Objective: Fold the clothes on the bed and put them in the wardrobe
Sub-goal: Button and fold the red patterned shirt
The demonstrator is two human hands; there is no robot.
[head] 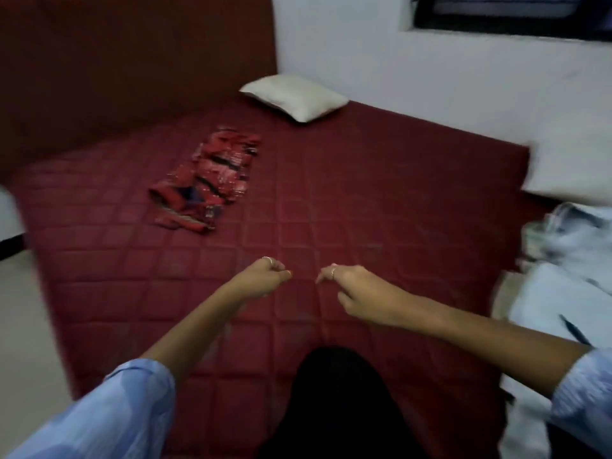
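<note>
Both your hands hover over the bed (364, 180), left hand (265, 276) curled empty, right hand (351, 286) loose; next, reach right for the pale clothes (569, 240).

sleeves: light blue, loose, pushed up near both elbows, faint stripes maybe
left hand (265, 276): one thin silver ring
right hand (356, 291): thin ring too
lower body: something black, blurry
</note>
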